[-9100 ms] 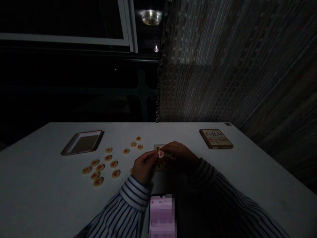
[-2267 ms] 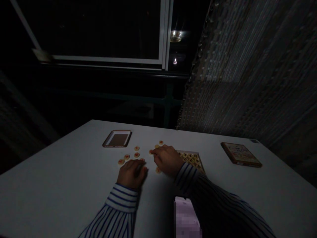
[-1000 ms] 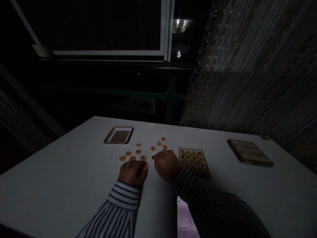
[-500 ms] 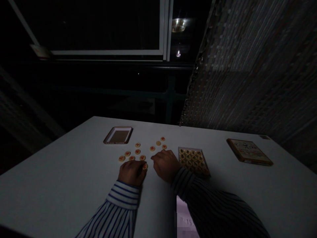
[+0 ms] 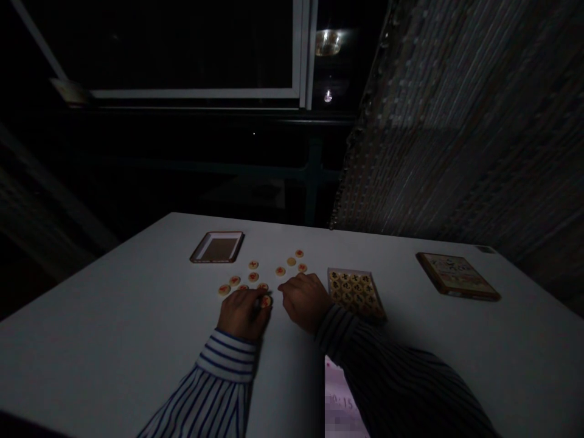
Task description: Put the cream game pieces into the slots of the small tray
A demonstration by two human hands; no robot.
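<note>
My left hand [image 5: 241, 313] pinches a round xiangqi piece [image 5: 266, 302] with a red character between thumb and fingers, just over the white table. Close by, my right hand [image 5: 305, 301] is closed with fingers curled; whether anything is in it is hidden. Several red-marked xiangqi pieces [image 5: 253, 277] lie loose beyond my left hand, some partly covered by it. Past my right hand are more, among them one blank-faced piece [image 5: 291, 261]. Beside my right wrist, an open box [image 5: 329, 281] holds rows of black-marked pieces.
A shallow rectangular tray or lid [image 5: 194, 252] lies at the back left of the white table [image 5: 114, 328]. On the right is a flat box with a printed top [image 5: 458, 277]. A lit phone-like screen [image 5: 340, 389] shows beneath my right forearm. A bead curtain [image 5: 433, 121] hangs behind.
The piece in my left hand has tilted slightly and moved up a little with the fingers. My right hand is almost unmoved. The whole view has shifted slightly.
</note>
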